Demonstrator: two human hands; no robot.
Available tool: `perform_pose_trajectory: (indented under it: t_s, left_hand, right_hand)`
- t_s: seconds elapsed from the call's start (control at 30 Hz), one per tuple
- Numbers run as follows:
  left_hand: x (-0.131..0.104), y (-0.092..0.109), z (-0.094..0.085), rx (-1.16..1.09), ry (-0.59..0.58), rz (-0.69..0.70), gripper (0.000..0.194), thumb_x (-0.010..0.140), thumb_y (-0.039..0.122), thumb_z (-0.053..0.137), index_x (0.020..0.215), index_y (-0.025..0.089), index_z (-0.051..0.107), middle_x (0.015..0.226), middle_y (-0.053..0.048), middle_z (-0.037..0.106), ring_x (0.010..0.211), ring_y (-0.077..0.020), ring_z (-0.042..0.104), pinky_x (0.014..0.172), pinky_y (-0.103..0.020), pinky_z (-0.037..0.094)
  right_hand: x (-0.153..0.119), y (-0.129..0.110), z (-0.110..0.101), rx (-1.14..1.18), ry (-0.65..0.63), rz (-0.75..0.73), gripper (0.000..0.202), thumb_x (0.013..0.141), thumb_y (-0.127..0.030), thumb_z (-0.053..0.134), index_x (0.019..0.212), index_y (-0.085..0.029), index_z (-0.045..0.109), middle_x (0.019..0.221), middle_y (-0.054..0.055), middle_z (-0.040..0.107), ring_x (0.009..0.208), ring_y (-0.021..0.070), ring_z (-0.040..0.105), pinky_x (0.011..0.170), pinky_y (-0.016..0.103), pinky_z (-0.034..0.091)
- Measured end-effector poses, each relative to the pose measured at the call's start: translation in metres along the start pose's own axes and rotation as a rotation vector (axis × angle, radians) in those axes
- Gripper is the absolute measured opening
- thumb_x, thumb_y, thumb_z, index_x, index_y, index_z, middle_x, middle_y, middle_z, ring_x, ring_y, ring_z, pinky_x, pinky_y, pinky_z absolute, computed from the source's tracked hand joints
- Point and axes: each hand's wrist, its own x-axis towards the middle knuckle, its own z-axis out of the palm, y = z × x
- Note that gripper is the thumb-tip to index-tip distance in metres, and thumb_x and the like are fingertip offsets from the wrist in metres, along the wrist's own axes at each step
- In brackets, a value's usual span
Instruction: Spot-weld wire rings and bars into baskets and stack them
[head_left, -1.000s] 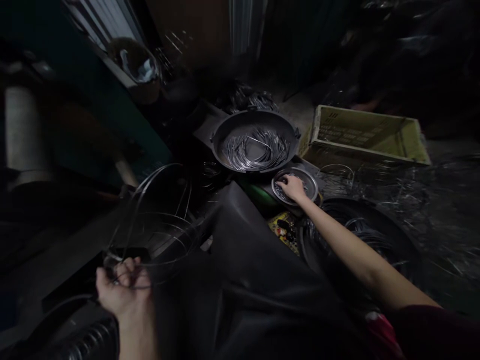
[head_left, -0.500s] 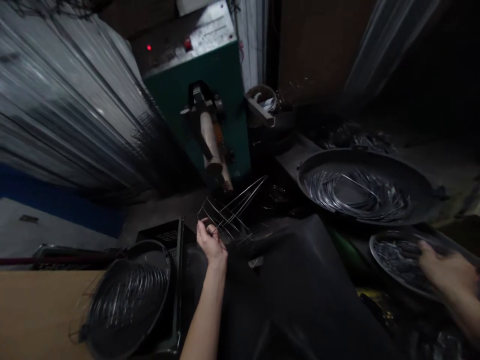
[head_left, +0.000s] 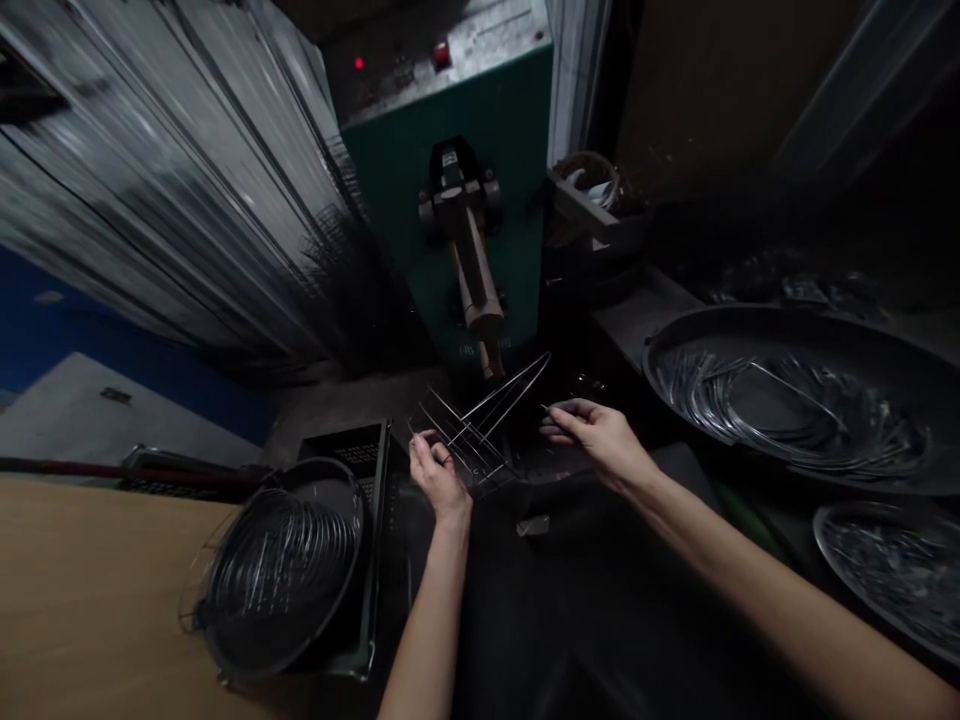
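Note:
My left hand (head_left: 439, 478) is closed on a wire frame (head_left: 480, 430) of crossed thin metal rods, held up below the machine's arm. To the right of the frame, my right hand (head_left: 589, 432) pinches a tiny piece at its fingertips, too small and dark to name. Above both hands, the green machine (head_left: 382, 190) carries two jutting metal electrode arms (head_left: 477, 275), their tips just over the frame. A shallow bowl of small metal pieces (head_left: 900, 565) lies at the lower right, apart from my right hand.
A wide black pan (head_left: 795, 320) on the right holds bent wires. At the left, a round basin (head_left: 330, 610) with wire rings rests on a dark crate (head_left: 382, 540). A cardboard sheet (head_left: 97, 610) lies at the lower left. Corrugated metal sheeting (head_left: 247, 170) stands behind.
My right hand has left the bowl of small pieces and come left beside the wire frame, fingers pinched. My left hand still holds the frame. The camera view has turned left.

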Motion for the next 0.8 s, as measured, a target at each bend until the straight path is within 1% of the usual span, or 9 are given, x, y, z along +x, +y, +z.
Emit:
perform_pose_trajectory:
  t_s: [0.13,0.23,0.33,0.43,0.57,0.8]
  left_hand:
    - [0.006,-0.002,-0.004,0.000,0.019,-0.009,0.036,0.083,0.052,0.053,0.083,0.017,0.053,0.045,0.011,0.025,0.037,-0.0035,0.018,0.039,-0.018,0.012]
    - [0.011,-0.005,-0.007,0.009,0.027,-0.007,0.036,0.084,0.052,0.053,0.081,0.017,0.053,0.046,0.010,0.025,0.038,-0.0037,0.019,0.039,-0.018,0.013]
    - [0.015,-0.008,-0.009,0.036,0.019,0.008,0.038,0.082,0.054,0.054,0.080,0.016,0.054,0.047,0.009,0.025,0.040,-0.0037,0.021,0.040,-0.017,0.014]
    - [0.019,-0.009,-0.011,0.091,0.004,0.028,0.041,0.082,0.056,0.052,0.082,0.016,0.055,0.047,0.010,0.025,0.040,-0.0039,0.022,0.040,-0.016,0.015]
    - [0.020,-0.010,-0.010,0.121,-0.001,0.011,0.041,0.083,0.057,0.050,0.084,0.017,0.055,0.047,0.010,0.026,0.040,-0.0041,0.022,0.040,-0.015,0.018]
    - [0.020,-0.005,-0.003,0.142,0.000,-0.013,0.042,0.083,0.058,0.050,0.082,0.017,0.054,0.047,0.010,0.025,0.039,-0.0037,0.021,0.038,-0.015,0.016]
  right_hand:
    - [0.015,0.005,0.025,-0.002,-0.012,-0.008,0.030,0.058,-0.029,0.086,0.066,-0.011,0.064,0.059,0.006,0.064,0.053,0.0127,0.063,0.044,0.015,0.049]
    - [0.018,0.007,0.038,0.102,-0.015,-0.002,0.037,0.050,-0.034,0.089,0.065,-0.011,0.065,0.059,0.004,0.063,0.052,0.0105,0.060,0.039,0.013,0.043]
    - [0.016,0.007,0.045,0.193,-0.026,0.023,0.042,0.041,-0.036,0.091,0.063,-0.012,0.065,0.059,0.002,0.062,0.052,0.0091,0.058,0.038,0.012,0.039]
    - [0.014,0.006,0.048,0.207,-0.033,0.042,0.044,0.038,-0.036,0.092,0.063,-0.013,0.065,0.062,0.002,0.062,0.055,0.0097,0.059,0.038,0.012,0.038]
    - [0.013,0.003,0.048,0.191,-0.007,0.093,0.040,0.041,-0.029,0.091,0.067,-0.013,0.065,0.066,0.003,0.064,0.058,0.0111,0.060,0.040,0.013,0.039]
    - [0.012,-0.006,0.053,0.172,0.020,0.163,0.021,0.056,-0.016,0.082,0.067,-0.014,0.064,0.067,0.003,0.065,0.058,0.0103,0.061,0.041,0.013,0.039]
